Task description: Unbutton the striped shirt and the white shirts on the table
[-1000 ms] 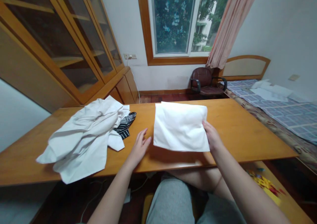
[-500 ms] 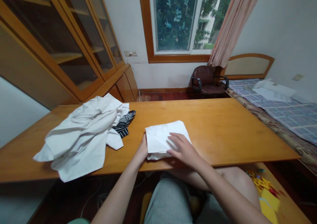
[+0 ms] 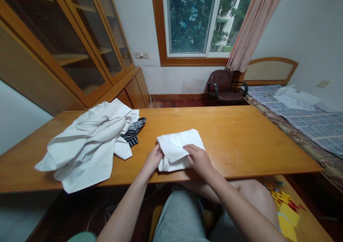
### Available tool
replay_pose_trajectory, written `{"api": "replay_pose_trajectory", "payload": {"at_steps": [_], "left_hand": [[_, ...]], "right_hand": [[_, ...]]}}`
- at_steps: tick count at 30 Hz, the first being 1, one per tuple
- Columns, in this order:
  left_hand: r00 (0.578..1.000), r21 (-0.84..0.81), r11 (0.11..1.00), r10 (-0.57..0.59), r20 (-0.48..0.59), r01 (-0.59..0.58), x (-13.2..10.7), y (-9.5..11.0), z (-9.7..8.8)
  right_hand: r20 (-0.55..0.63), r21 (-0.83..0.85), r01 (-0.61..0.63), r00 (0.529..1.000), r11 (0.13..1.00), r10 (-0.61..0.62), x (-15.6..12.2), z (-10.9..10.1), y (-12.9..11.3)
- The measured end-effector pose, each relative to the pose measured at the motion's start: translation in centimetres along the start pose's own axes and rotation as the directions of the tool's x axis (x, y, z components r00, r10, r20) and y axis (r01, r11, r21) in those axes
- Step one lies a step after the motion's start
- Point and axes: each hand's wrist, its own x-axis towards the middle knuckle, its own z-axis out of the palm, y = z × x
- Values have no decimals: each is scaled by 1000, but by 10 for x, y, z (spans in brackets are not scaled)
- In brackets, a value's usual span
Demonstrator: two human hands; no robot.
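A white cloth, folded into a compact rectangle, lies near the front edge of the wooden table. At its left side, my left hand is closed on the cloth's edge. My right hand pinches the top layer at the right, and that layer's front edge stands a little raised above the layers beneath. Some fingertips of both hands are hidden by the fabric. To the left is a heap of crumpled white cloth, with a black-and-white striped cloth sticking out from its right side.
A glass-doored cabinet stands behind the table's left end. Beyond the table are a dark red armchair and a bed with a checked cover. Yellow and red items lie on a lower surface at the right.
My right hand has gone from lying spread on the folded cloth to pinching its top layer, whose front edge is now lifted. My left hand has closed on the left edge.
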Motion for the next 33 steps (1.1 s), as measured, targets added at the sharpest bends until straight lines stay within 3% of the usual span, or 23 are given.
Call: {"api": "replay_pose_trajectory", "payload": {"at_steps": [2,5,8,11,13,16,22,26,28,30,33], "left_hand": [[1000,24,1000,-2,-4,2,5,-2,-6],[999,68,998,-10,-51,13,10,0,-18],[990,201,977,88,-114,-64,12,12,-29],[947,374,896,301,-114,-240,8,27,-31],[932,448,842,359,-48,-301,5,33,-29],[950,530,802,313,23,-277,0,34,-24],[985,576,810,168,-47,-111,-3,46,-24],[988,328,934,157,-15,-143,-5,72,-12],[988,115,982,149,32,-152,-6,85,1],[983,-70,985,165,86,-159,-7,98,18],[956,-236,952,238,173,-194,-11,119,41]], "right_hand": [[-209,174,-156,959,972,191,4,-13,15],[-413,400,-347,758,848,505,5,-38,43],[-430,533,-384,644,754,632,-8,-55,72],[-424,588,-411,576,696,699,-27,-58,90],[-413,612,-413,559,674,719,-37,-55,93],[-390,605,-393,612,693,688,-42,-51,87],[-336,388,-322,823,864,458,-33,-52,63],[-172,227,-112,973,967,154,-24,-46,31],[-54,193,-20,998,981,31,-20,-41,9],[4,194,-10,1000,981,10,-16,-34,-9],[-103,276,-113,984,954,146,-11,-26,-20]]}}
